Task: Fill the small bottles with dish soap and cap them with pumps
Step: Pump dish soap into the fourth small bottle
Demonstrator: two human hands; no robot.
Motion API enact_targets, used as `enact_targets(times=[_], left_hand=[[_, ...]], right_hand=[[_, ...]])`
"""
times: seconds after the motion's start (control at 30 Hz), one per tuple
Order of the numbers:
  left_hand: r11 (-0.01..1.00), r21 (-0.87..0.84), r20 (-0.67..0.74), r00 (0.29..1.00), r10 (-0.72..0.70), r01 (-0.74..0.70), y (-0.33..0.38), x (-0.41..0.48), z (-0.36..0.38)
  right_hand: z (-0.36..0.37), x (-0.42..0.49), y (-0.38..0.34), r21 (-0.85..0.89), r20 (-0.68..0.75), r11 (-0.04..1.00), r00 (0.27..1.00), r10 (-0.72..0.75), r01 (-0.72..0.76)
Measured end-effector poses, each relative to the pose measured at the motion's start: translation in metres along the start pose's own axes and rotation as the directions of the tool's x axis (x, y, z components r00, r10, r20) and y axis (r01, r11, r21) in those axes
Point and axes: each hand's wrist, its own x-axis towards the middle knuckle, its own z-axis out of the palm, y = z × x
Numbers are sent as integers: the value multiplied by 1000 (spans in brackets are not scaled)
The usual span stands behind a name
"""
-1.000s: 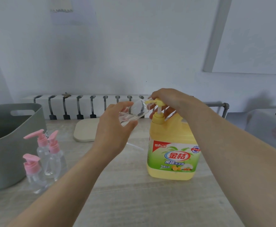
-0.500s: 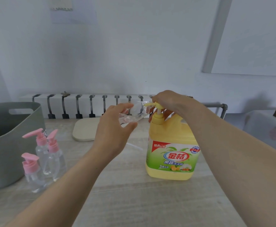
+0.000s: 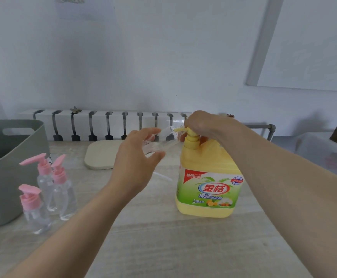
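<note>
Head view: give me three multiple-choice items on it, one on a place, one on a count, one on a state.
1. Where is the jug? A in the tub; B on the table; C on the radiator.
2. How many pink-capped bottles stand at the left? A one; B two; C three.
3. What does the left hand do? A grips a clear bottle at the jug's spout; B lies flat; C holds a pink pump.
Answers: 1 B, its base sits on the tabletop; 2 C, three show beside the tub; 3 A, the tilted bottle is in its grip.
</note>
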Motion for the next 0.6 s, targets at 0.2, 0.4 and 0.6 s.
enact_targets(times=[0.2,0.4,0.6], left_hand=[[1000,5,22,1000,-16,16,-3,-2,2],[1000,-22,20,1000,-9,9,6,-2,-1],[1000,23,16,1000,9,-9,13,3,-7]], right_hand=[[3,-2,3,78,-34,996,998,-43,45],[-10,-10,8,105,17,990,996,-92,90],[-18,-21,8,353,-3,929,993,-117,110]])
